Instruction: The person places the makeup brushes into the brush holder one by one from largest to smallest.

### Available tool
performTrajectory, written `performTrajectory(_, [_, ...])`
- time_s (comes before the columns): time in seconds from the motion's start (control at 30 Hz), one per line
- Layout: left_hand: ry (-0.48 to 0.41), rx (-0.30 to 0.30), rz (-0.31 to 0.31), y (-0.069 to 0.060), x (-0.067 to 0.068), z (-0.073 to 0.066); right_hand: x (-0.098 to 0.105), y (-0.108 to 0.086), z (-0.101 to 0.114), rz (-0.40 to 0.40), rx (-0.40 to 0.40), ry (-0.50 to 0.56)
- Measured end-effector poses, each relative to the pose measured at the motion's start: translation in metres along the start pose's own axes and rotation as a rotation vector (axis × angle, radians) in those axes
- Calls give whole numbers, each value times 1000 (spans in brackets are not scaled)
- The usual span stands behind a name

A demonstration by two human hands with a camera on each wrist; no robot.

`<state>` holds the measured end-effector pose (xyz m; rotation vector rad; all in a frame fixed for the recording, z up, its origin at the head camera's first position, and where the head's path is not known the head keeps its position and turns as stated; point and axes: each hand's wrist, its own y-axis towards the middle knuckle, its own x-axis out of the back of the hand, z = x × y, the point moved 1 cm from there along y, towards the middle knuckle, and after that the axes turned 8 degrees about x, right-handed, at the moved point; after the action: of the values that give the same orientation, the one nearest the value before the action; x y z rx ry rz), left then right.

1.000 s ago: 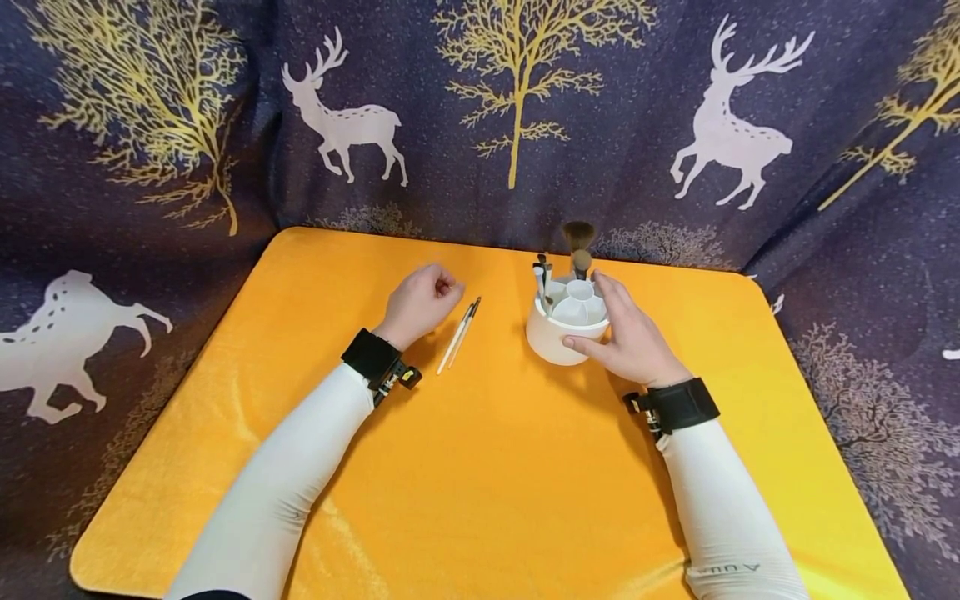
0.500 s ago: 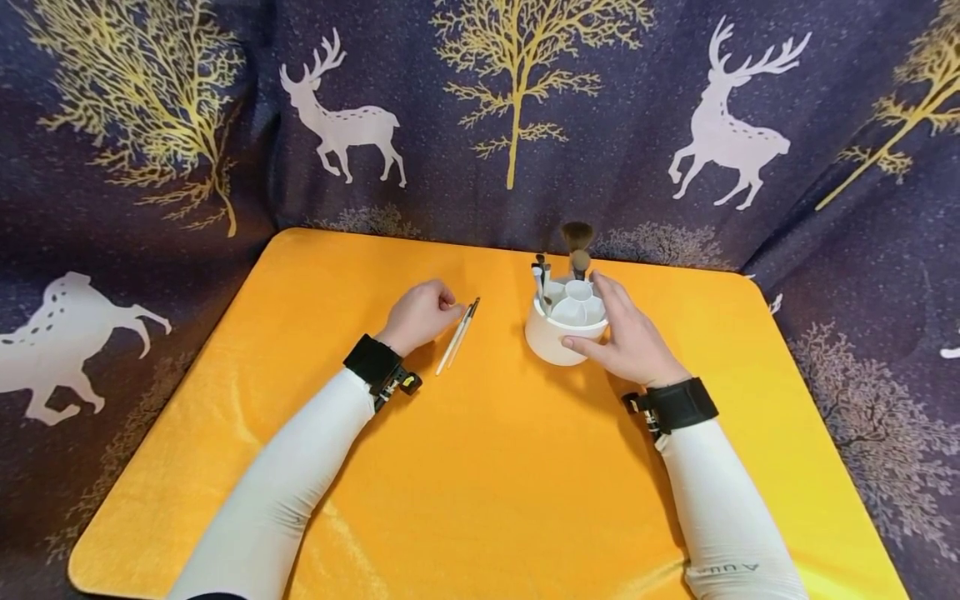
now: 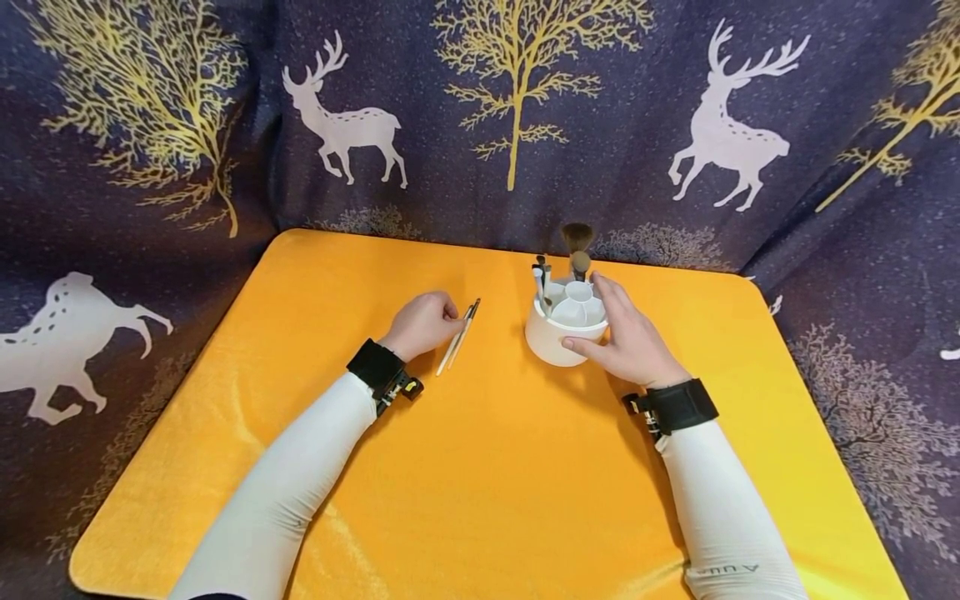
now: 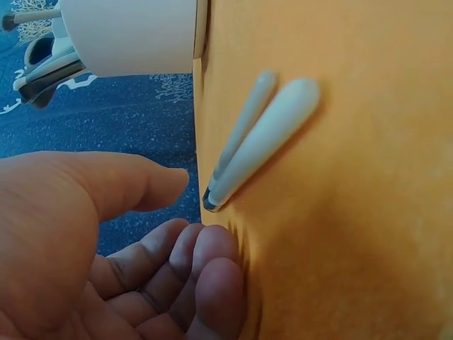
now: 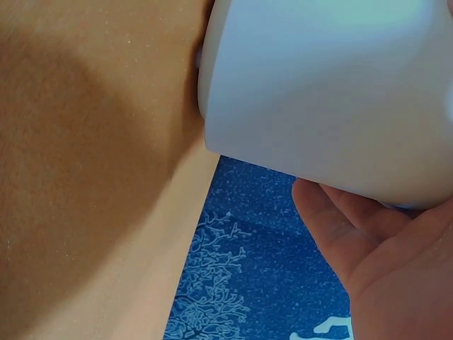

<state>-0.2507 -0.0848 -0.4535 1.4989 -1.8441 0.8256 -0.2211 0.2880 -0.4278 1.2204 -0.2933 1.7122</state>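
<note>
Two thin makeup brushes with pale handles lie side by side on the table, the thicker brush [image 4: 272, 131] against the thinner brush [image 4: 245, 117]. My left hand [image 3: 423, 323] is just left of their dark-tipped ends. In the left wrist view, the thumb and loosely curled fingers [image 4: 216, 244] stand apart close to the tips, holding nothing. My right hand [image 3: 641, 342] grips a round white brush holder [image 3: 553, 342] by its right side, thumb at the front and fingers behind. Several brushes stand upright in its compartments, including a large fluffy brush [image 3: 577, 237].
An orange cloth covers the table [image 3: 480, 483]. Behind it hangs a dark blue curtain [image 3: 450, 125] printed with deer and trees. Both wrists wear black straps with small cameras; the left strap [image 3: 375, 363] is near the brush handles.
My left hand has come down slightly toward the near side, closer to the two brushes on the table. The right hand and the holder have stayed in place.
</note>
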Motion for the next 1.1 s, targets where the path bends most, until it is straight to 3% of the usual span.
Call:
performTrajectory(0.3, [37, -2, 28, -1, -2, 1, 0, -1, 1, 8, -11, 4])
performTrajectory(0.73, [70, -2, 15, -1, -5, 3, -1, 0, -1, 7, -3, 1])
performTrajectory(1.1, [112, 30, 21, -5, -8, -5, 0, 0, -1, 8, -12, 10])
